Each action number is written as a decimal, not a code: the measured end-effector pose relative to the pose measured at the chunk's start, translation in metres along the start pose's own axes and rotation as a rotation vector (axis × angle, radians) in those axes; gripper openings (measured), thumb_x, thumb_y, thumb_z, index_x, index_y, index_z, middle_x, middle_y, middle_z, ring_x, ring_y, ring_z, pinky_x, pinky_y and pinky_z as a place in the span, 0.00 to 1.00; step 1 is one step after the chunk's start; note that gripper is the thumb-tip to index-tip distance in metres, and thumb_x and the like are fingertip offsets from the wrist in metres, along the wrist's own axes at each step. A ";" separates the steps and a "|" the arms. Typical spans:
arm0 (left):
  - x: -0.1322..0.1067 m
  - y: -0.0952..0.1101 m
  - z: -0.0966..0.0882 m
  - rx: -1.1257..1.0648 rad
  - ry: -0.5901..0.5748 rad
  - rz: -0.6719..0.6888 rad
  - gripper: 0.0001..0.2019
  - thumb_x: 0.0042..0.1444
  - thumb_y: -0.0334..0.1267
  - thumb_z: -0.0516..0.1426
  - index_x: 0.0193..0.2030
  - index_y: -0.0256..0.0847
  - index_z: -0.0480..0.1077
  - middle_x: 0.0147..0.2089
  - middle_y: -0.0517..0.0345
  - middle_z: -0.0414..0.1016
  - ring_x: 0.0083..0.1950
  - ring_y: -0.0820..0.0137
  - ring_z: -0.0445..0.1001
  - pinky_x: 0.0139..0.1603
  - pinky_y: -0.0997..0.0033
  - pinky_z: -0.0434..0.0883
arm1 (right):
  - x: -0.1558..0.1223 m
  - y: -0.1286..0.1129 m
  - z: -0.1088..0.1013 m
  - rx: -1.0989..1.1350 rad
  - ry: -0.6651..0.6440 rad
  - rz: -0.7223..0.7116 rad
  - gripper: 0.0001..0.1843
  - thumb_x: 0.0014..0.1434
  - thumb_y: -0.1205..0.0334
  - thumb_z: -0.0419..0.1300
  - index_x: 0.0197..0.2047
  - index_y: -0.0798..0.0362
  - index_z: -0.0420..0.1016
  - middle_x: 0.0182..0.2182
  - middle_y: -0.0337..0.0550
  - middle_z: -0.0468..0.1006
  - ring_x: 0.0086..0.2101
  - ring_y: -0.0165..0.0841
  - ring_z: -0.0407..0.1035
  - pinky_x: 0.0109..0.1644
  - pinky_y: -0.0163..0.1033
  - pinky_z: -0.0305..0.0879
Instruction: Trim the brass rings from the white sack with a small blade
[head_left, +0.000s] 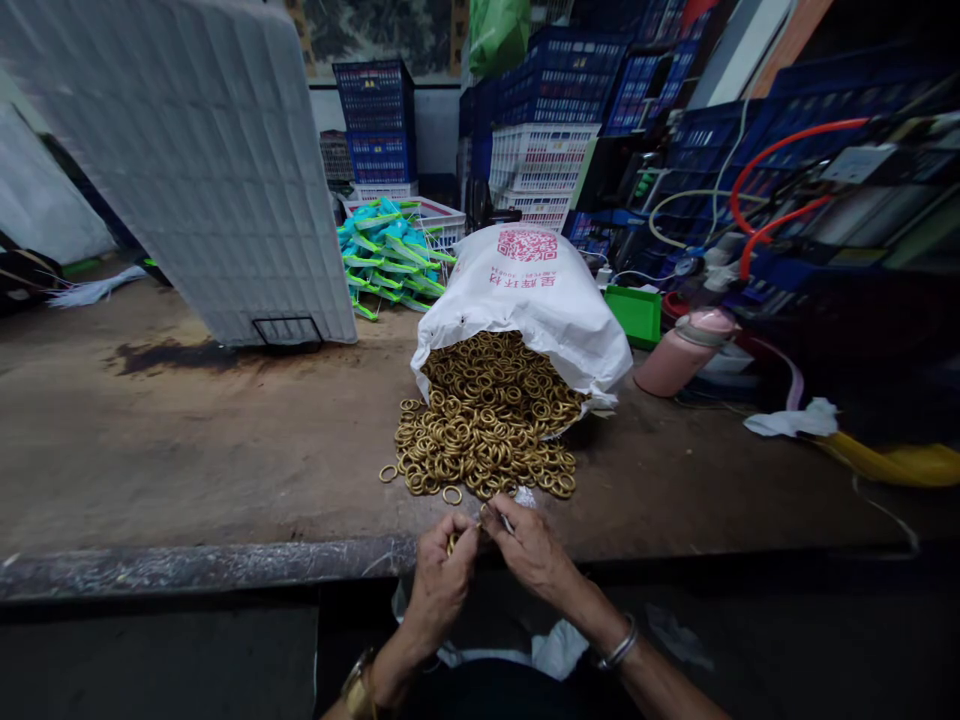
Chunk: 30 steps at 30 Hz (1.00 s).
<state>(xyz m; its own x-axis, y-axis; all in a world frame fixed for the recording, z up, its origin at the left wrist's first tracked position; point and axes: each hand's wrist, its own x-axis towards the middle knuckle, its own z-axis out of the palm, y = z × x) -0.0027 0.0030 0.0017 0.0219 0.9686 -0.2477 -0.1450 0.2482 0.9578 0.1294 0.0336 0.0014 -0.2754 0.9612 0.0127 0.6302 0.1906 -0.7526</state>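
Observation:
My left hand (pixel 445 572) is closed around one or more brass-coloured rings, part of which shows at its fingers. Close beside it, my right hand (pixel 531 545) pinches a brass-coloured ring (pixel 484 512) between thumb and fingers. Both hands meet over the front edge of the table, just before a heap of the same rings (pixel 480 450). The heap spills out of a white woven sack (pixel 517 290) lying on its side with its mouth towards me. A single loose ring (pixel 451 495) lies in front of the heap. My fingers hide some of what they hold.
A large whitish ribbed panel (pixel 247 190) stands upright at left. Behind the sack are a pile of turquoise and green pieces (pixel 394 255) and stacked blue crates (pixel 375 120). At right stand a green tray (pixel 634 315), a pink bottle (pixel 686 350) and a machine with red hoses (pixel 750 190).

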 end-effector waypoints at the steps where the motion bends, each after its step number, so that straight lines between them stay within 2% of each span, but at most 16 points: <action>1: 0.000 0.001 0.000 0.017 0.002 0.042 0.12 0.48 0.45 0.56 0.23 0.38 0.63 0.17 0.67 0.57 0.18 0.79 0.53 0.20 0.79 0.53 | 0.000 0.001 0.001 0.013 -0.015 0.017 0.14 0.58 0.56 0.46 0.25 0.52 0.62 0.20 0.34 0.63 0.23 0.26 0.57 0.27 0.30 0.52; 3: -0.001 0.001 0.000 0.044 0.000 0.111 0.11 0.49 0.42 0.56 0.23 0.38 0.64 0.19 0.65 0.59 0.21 0.78 0.56 0.23 0.78 0.55 | 0.001 0.002 0.003 0.064 -0.046 0.041 0.16 0.58 0.55 0.45 0.23 0.52 0.60 0.18 0.33 0.61 0.22 0.26 0.56 0.26 0.30 0.51; 5: 0.000 0.001 -0.001 0.048 -0.011 0.123 0.11 0.50 0.42 0.55 0.23 0.37 0.64 0.20 0.65 0.60 0.22 0.78 0.56 0.24 0.78 0.56 | 0.002 0.004 0.004 0.139 -0.069 0.056 0.17 0.58 0.54 0.45 0.22 0.53 0.59 0.17 0.32 0.60 0.21 0.25 0.55 0.24 0.30 0.50; 9: 0.002 -0.001 -0.002 -0.049 -0.050 -0.048 0.12 0.49 0.46 0.55 0.25 0.39 0.62 0.18 0.68 0.56 0.17 0.80 0.52 0.18 0.80 0.51 | 0.004 0.003 0.002 0.227 -0.050 0.068 0.18 0.58 0.54 0.45 0.21 0.53 0.59 0.16 0.32 0.59 0.21 0.25 0.55 0.24 0.30 0.51; 14: 0.002 0.000 -0.002 -0.210 -0.131 -0.198 0.16 0.48 0.51 0.55 0.27 0.40 0.60 0.20 0.68 0.59 0.15 0.83 0.52 0.15 0.82 0.47 | 0.004 0.000 0.001 0.263 -0.035 0.089 0.17 0.57 0.54 0.45 0.21 0.53 0.59 0.16 0.32 0.60 0.21 0.25 0.55 0.25 0.30 0.52; 17: 0.002 -0.001 -0.003 -0.245 -0.159 -0.188 0.15 0.49 0.50 0.55 0.27 0.39 0.59 0.20 0.68 0.58 0.15 0.83 0.52 0.15 0.83 0.47 | 0.004 0.002 0.004 0.274 -0.041 0.105 0.17 0.57 0.54 0.45 0.22 0.54 0.59 0.17 0.33 0.60 0.22 0.25 0.55 0.25 0.30 0.52; 24: 0.003 -0.009 -0.005 -0.084 -0.190 -0.151 0.16 0.50 0.51 0.53 0.25 0.39 0.60 0.14 0.70 0.56 0.14 0.82 0.51 0.14 0.82 0.49 | 0.005 0.006 0.007 0.234 -0.040 0.106 0.15 0.55 0.55 0.48 0.23 0.55 0.63 0.19 0.34 0.63 0.23 0.26 0.56 0.26 0.30 0.52; 30: 0.003 -0.007 -0.006 -0.119 -0.213 -0.173 0.16 0.49 0.51 0.54 0.26 0.38 0.61 0.16 0.68 0.57 0.14 0.82 0.52 0.14 0.82 0.49 | 0.006 0.010 0.011 0.222 -0.035 0.104 0.15 0.55 0.56 0.48 0.22 0.54 0.62 0.18 0.33 0.62 0.23 0.25 0.55 0.26 0.30 0.52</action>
<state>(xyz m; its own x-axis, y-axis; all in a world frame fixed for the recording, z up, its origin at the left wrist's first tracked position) -0.0071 0.0039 -0.0069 0.2615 0.8964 -0.3579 -0.2352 0.4188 0.8771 0.1264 0.0388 -0.0133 -0.2445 0.9652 -0.0925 0.4824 0.0383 -0.8751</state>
